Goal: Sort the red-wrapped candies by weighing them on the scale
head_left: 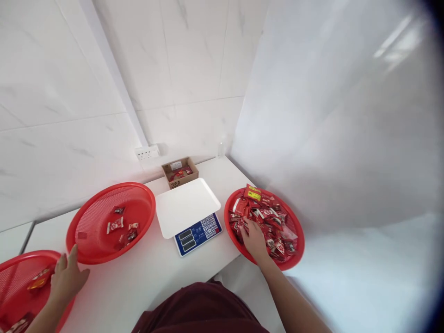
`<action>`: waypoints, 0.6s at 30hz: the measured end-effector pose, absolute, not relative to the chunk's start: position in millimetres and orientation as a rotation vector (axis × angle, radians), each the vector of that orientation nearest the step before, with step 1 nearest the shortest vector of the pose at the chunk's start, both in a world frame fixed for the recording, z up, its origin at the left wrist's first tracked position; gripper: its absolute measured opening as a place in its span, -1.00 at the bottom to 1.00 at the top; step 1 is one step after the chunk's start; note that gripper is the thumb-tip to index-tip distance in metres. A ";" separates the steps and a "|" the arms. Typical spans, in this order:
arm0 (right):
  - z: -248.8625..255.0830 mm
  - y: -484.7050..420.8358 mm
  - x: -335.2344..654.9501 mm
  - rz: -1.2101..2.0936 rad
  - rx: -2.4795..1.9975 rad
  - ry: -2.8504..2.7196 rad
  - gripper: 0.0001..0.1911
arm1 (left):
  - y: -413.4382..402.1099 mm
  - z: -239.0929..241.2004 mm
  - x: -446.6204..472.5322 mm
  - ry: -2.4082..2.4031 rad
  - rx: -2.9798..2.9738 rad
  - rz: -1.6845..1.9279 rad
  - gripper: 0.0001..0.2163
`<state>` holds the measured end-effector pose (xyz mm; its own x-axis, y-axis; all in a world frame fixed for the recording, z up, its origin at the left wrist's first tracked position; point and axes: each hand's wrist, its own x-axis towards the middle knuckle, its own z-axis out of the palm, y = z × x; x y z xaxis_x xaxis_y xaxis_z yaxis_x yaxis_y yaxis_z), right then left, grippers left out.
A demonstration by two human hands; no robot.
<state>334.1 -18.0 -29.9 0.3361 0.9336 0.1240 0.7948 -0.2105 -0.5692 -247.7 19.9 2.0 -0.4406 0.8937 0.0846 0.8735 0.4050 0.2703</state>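
Observation:
My right hand [255, 240] is in the right red plastic basket [301, 240], its fingers closed around a small red candy packet [240, 224] among the others. That basket is heaped with red-wrapped packets, one bearing a yellow label [254, 193]. On the other side, my left hand [67, 277] hovers with fingers spread over the rim of the lower-left red basket [38, 255], holding nothing. An orange-and-red packet [40, 280] lies in that basket near my fingers. Just beyond sits another red basket [93, 203] with several small packets, including a red-and-white one [114, 225].
Between the baskets stands a digital scale [197, 236] with a white weighing tray [187, 206]. Behind it is a small cardboard box [181, 171] holding red packets. A wall socket [147, 152] and a clear container [221, 149] are at the back of the white table [138, 286].

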 end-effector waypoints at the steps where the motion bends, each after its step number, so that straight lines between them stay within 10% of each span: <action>1: -27.0 -15.8 343.4 0.316 -2.123 -1.491 -0.52 | 22.0 2.5 -235.0 2.542 1.635 0.463 -0.40; 8: -42.1 -12.4 373.8 0.498 -2.544 -1.513 -0.35 | 15.8 2.0 -102.6 2.001 2.080 0.780 -0.45; 18: -36.8 -12.2 396.9 0.507 -2.292 -1.243 -0.73 | 2.0 -0.6 -6.3 1.640 2.185 0.726 -0.59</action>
<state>396.9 -12.2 -36.8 0.5185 0.8502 -0.0917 0.6721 -0.4715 -0.5710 -6.3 2.0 -0.6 0.2149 0.9543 0.2078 0.7953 -0.2945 0.5299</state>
